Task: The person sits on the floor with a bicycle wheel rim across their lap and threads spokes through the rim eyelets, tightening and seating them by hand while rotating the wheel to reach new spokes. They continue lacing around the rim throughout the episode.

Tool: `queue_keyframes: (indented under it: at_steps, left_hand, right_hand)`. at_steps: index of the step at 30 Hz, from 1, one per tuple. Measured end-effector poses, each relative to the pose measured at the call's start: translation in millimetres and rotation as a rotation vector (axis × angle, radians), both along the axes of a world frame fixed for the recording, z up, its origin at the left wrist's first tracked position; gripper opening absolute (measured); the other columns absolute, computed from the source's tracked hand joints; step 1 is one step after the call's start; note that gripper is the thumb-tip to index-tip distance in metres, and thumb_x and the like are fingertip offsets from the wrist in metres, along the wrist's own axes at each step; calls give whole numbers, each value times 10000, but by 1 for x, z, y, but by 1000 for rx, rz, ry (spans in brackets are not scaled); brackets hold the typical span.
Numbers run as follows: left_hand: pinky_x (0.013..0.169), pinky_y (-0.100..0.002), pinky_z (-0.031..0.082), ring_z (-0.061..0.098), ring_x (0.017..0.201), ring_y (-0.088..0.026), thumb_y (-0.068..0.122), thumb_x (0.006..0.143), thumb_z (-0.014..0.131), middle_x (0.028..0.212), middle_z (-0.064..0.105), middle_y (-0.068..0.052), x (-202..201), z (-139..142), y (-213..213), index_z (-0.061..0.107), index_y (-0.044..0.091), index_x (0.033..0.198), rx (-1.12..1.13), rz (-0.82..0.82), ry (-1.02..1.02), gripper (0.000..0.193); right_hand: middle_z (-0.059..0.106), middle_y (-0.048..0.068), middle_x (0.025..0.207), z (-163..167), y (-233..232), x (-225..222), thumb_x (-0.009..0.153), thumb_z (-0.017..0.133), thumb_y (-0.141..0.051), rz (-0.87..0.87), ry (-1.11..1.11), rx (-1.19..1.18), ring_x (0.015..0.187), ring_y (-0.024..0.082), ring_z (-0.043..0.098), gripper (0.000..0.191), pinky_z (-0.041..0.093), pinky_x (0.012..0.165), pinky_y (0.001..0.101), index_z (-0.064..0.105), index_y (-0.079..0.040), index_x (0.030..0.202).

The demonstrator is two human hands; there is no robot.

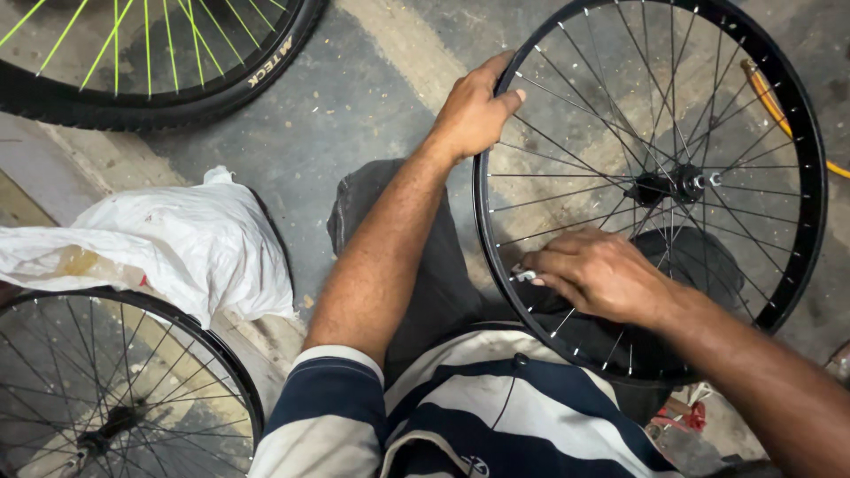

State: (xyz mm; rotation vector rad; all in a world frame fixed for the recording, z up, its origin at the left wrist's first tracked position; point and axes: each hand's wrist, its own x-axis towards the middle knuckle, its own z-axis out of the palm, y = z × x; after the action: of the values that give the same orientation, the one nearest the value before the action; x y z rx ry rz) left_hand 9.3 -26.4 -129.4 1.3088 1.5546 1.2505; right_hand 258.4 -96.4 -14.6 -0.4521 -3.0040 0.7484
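My left hand (474,111) is closed over the upper left edge of the black rim (801,133), thumb inside among the spokes, fingers wrapped outside. My right hand (602,274) lies across the lower spokes, fingertips pinched narrow on a small silver tool (522,275) set just inside the rim; I cannot tell whether it sits on a spoke nipple. The wheel stands tilted on my lap, its hub (677,184) up and to the right of the right hand, between both grips and the far edge. Beyond the rim's far side, an orange hose (768,97) lies on the concrete floor (372,80). Left of the left forearm lies a crumpled white bag (177,248). Above it, a tyred wheel (150,88) with green spokes; below it, a second black wheel (115,389).
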Motion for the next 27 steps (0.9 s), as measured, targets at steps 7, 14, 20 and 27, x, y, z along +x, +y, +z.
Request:
queue_keyframes:
  at_steps: [7, 14, 20, 27]
  left_hand:
    - [1033, -376, 510, 671, 1228, -355, 232, 873, 703, 1274, 700, -245, 3, -4, -1, 548, -3, 1420, 59, -18, 15, 616]
    - [1018, -372, 520, 683, 1202, -344, 250, 865, 702, 1267, 698, -242, 4, 2, 0, 530, 0, 1429, -2, -18, 1, 641]
    - [981, -405, 528, 689, 1158, -388, 236, 886, 685, 1262, 712, -252, 4, 20, -9, 525, 24, 1463, -107, -18, -57, 634]
    - [1021, -380, 507, 662, 1217, -362, 214, 889, 678, 1286, 687, -248, 5, 4, -2, 525, 1, 1442, 47, 7, 32, 612]
  right_hand:
    - [705, 91, 911, 2, -5, 8, 818, 726, -183, -7, -163, 87, 911, 316, 686, 229, 542, 819, 437, 731, -91, 1027]
    - [732, 126, 1085, 1, -5, -4, 948, 652, -251, -131, -284, -177, 1022, 353, 691, 317, 525, 899, 473, 697, -73, 1207]
    - [729, 132, 1100, 1, 0, -16, 864, 656, -311, -51, -273, -287, 1035, 364, 692, 413, 520, 875, 482, 694, -39, 1173]
    - [618, 68, 789, -14, -15, -13, 758, 727, -199, 209, 3, 373, 770, 268, 650, 181, 510, 711, 442, 672, -64, 866]
